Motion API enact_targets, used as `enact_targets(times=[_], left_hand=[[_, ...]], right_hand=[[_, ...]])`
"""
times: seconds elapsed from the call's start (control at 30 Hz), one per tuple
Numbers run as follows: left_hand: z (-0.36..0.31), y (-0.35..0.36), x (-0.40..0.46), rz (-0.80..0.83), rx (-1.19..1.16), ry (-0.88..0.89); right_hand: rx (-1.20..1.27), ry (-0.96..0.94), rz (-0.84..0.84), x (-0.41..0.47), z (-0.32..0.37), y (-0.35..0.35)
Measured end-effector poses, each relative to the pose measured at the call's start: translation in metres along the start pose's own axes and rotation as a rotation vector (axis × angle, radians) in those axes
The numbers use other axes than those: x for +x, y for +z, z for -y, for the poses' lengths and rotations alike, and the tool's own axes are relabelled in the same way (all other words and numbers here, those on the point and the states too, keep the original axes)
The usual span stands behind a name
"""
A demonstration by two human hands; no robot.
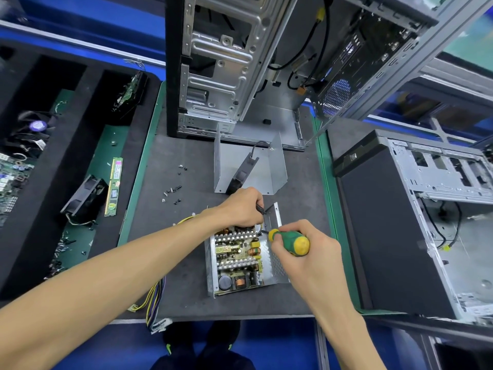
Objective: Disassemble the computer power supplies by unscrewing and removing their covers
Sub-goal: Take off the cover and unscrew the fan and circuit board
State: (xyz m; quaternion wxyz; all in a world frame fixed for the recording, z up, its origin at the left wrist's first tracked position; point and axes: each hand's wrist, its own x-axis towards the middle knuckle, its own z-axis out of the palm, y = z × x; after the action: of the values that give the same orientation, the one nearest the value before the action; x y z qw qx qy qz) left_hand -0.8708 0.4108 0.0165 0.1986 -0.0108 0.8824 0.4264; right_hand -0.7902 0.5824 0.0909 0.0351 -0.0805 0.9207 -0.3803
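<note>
Cover (249, 166) already off and standing at twelve o'clock of the opened power supply (240, 260) (mid-mat), while the right hand (306, 252) grips a screwdriver (290, 241) inside and the left hand (244, 206) pinches a black cable (261, 208), so board screws seemingly remain.

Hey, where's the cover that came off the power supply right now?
In the head view, the removed cover stands on the dark mat just beyond the left hand, in front of the upright computer case, with loose screws to its left.
</note>
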Motion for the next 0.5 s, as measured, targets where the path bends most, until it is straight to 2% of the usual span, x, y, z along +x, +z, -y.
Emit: enact_targets(times=[0.5], left_hand=[[0.0,0.0,0.0,-0.001,0.005,-0.005]], right_hand=[[0.045,-0.006,-0.017,-0.01,-0.008,0.005]])
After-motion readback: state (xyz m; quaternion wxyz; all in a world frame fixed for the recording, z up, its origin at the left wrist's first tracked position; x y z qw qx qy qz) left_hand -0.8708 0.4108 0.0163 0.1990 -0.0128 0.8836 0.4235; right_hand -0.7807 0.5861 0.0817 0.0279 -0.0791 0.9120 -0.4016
